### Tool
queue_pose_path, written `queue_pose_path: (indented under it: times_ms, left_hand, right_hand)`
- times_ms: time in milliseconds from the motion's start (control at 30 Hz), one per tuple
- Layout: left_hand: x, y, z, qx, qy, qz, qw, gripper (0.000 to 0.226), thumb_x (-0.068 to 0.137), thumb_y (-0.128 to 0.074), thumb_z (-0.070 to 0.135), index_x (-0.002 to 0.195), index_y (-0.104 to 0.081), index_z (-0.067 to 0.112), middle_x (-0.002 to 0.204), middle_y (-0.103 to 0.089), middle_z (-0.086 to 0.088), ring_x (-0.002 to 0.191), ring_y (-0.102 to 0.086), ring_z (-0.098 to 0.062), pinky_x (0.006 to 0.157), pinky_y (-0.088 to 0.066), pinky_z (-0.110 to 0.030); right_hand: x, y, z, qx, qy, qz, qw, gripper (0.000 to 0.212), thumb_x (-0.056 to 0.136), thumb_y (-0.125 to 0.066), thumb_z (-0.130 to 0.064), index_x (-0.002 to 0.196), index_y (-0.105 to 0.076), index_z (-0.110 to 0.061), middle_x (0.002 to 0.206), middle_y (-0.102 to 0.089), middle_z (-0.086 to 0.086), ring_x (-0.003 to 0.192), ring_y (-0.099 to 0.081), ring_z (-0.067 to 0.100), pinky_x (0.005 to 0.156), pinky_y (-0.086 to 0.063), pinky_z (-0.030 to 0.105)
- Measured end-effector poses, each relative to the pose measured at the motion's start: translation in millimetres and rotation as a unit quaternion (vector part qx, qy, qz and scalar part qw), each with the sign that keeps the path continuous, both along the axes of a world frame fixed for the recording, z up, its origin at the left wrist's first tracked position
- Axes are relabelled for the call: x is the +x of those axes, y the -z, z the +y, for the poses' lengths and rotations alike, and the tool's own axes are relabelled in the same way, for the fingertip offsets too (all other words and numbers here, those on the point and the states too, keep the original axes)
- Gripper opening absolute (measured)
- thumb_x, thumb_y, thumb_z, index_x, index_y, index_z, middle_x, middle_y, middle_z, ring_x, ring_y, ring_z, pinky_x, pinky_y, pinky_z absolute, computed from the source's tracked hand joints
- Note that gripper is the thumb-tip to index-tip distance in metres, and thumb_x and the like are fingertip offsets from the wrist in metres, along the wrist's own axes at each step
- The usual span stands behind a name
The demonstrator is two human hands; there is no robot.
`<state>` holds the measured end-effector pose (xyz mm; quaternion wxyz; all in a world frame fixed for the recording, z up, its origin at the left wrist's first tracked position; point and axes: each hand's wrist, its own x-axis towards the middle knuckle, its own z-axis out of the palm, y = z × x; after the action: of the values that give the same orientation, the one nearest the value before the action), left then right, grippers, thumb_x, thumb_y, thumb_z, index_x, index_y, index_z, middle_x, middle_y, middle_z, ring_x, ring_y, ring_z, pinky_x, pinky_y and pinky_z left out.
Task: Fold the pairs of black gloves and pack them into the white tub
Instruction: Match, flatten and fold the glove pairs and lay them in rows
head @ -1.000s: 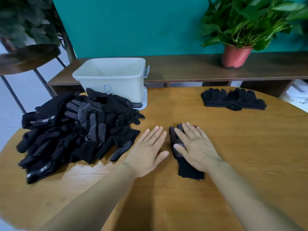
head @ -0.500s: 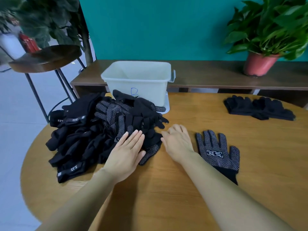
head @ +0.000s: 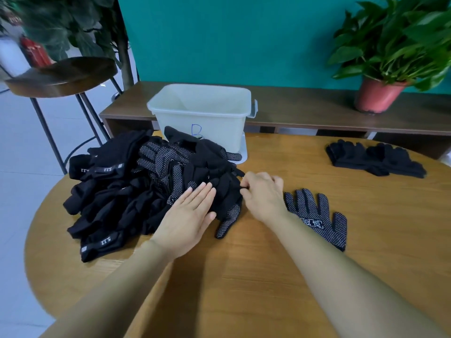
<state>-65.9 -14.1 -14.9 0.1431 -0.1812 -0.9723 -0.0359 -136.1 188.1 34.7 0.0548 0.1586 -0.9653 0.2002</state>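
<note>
Left hand (head: 188,215) lay flat, fingers straight, on the glove pile (head: 127,191), centre-left; right hand (head: 262,193) pinched an outer glove (head: 230,191) at its edge. One dotted glove (head: 317,218) lay flat centre-right. Farther up, the white tub (head: 202,118) looked empty; I judged packing not begun.

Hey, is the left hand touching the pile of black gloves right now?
Touching. The head view shows the left hand lying flat, fingers on the glove pile.

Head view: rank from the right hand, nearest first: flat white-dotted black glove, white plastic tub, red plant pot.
1. Flat white-dotted black glove, just right of the right hand.
2. White plastic tub, behind-left.
3. Red plant pot, far back right.
</note>
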Motion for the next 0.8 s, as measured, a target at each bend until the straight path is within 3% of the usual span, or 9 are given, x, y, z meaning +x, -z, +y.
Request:
queue_pose_path:
  times_ms: [133, 300, 367, 433, 467, 567, 633, 700, 800]
  left_hand:
    - [-4.7, -51.1, 11.9, 0.104, 0.0, 0.01, 0.994, 0.077, 0.102, -0.009, 0.057, 0.153, -0.031, 0.003, 0.16, -0.03, -0.011, 0.15, -0.023, -0.021, 0.123, -0.01, -0.029]
    - [-4.6, -122.3, 48.1, 0.342, -0.025, -0.077, 0.936, 0.079, 0.093, -0.057, 0.058, 0.155, -0.03, 0.017, 0.157, -0.036, 0.006, 0.142, -0.035, -0.011, 0.12, -0.023, -0.031]
    - [-2.8, -134.9, 64.1, 0.4, -0.004, -0.139, 0.906, 0.07, 0.084, -0.069, 0.056, 0.143, -0.051, 0.023, 0.142, -0.052, 0.014, 0.128, -0.05, -0.001, 0.114, -0.035, -0.03]
    - [-0.5, -138.7, 78.0, 0.445, 0.017, -0.161, 0.881, 0.041, 0.086, -0.075, 0.04, 0.113, -0.07, 0.01, 0.111, -0.071, 0.008, 0.096, -0.064, -0.005, 0.095, -0.046, -0.03]
    - [1.9, -141.5, 84.3, 0.469, 0.017, -0.169, 0.867, 0.045, 0.084, -0.075, 0.041, 0.104, -0.069, 0.0, 0.097, -0.071, 0.001, 0.085, -0.061, -0.011, 0.087, -0.046, -0.033]
    - [15.0, -152.7, 99.5, 0.538, 0.021, -0.204, 0.818, 0.037, 0.089, -0.072, 0.032, 0.099, -0.07, -0.003, 0.094, -0.075, -0.009, 0.082, -0.065, -0.017, 0.082, -0.051, -0.034]
    - [21.2, -159.2, 105.1, 0.533, 0.02, -0.219, 0.817, 0.022, 0.093, -0.068, 0.022, 0.1, -0.072, 0.001, 0.096, -0.076, -0.014, 0.085, -0.068, -0.019, 0.084, -0.054, -0.035]
    - [25.6, -162.4, 108.1, 0.509, 0.021, -0.225, 0.831, 0.037, 0.092, -0.07, 0.028, 0.098, -0.067, -0.008, 0.097, -0.071, -0.026, 0.081, -0.061, -0.022, 0.084, -0.05, -0.038]
    - [28.6, -163.9, 110.8, 0.51, 0.027, -0.246, 0.824, 0.048, 0.091, -0.071, 0.032, 0.092, -0.06, -0.014, 0.087, -0.066, -0.022, 0.079, -0.053, -0.022, 0.083, -0.043, -0.037]
  right_hand:
    - [8.0, -47.4, 22.7, -0.105, -0.024, 0.015, 0.994, 0.012, 0.094, -0.052, -0.014, 0.094, -0.054, -0.026, 0.096, -0.066, 0.0, 0.104, -0.051, 0.018, 0.104, -0.028, 0.032]
    - [28.3, -101.2, 50.2, -0.207, -0.05, 0.0, 0.977, 0.026, 0.088, -0.059, -0.01, 0.078, -0.05, -0.032, 0.078, -0.066, -0.006, 0.08, -0.06, 0.02, 0.082, -0.05, 0.04]
    - [40.0, -118.6, 62.2, -0.239, -0.06, -0.016, 0.969, 0.028, 0.089, -0.061, -0.005, 0.077, -0.052, -0.029, 0.07, -0.063, -0.002, 0.068, -0.056, 0.016, 0.073, -0.049, 0.037]
    - [52.9, -135.4, 73.5, -0.267, -0.068, -0.019, 0.961, 0.023, 0.091, -0.061, -0.004, 0.084, -0.055, -0.024, 0.067, -0.062, 0.002, 0.061, -0.053, 0.01, 0.066, -0.047, 0.032]
    - [60.2, -142.8, 78.5, -0.289, -0.065, -0.017, 0.955, 0.017, 0.092, -0.062, -0.004, 0.09, -0.056, -0.021, 0.065, -0.06, 0.0, 0.057, -0.051, 0.005, 0.062, -0.046, 0.027]
    - [76.7, -151.5, 97.0, -0.388, -0.058, -0.108, 0.913, 0.022, 0.092, -0.066, -0.01, 0.11, -0.055, -0.015, 0.08, -0.065, -0.003, 0.061, -0.061, -0.005, 0.056, -0.045, 0.008]
    - [83.3, -146.6, 107.4, -0.362, -0.067, -0.204, 0.907, 0.014, 0.092, -0.068, -0.016, 0.103, -0.064, -0.011, 0.086, -0.071, -0.003, 0.069, -0.066, -0.001, 0.06, -0.048, 0.011]
    - [86.4, -138.3, 116.9, -0.339, -0.06, -0.234, 0.909, 0.008, 0.092, -0.068, -0.018, 0.086, -0.069, -0.013, 0.08, -0.073, -0.004, 0.073, -0.067, 0.008, 0.064, -0.051, 0.019]
    - [86.9, -135.3, 126.1, -0.383, -0.039, -0.23, 0.894, 0.009, 0.092, -0.066, -0.017, 0.088, -0.071, -0.01, 0.083, -0.075, 0.001, 0.075, -0.068, 0.013, 0.068, -0.051, 0.023]
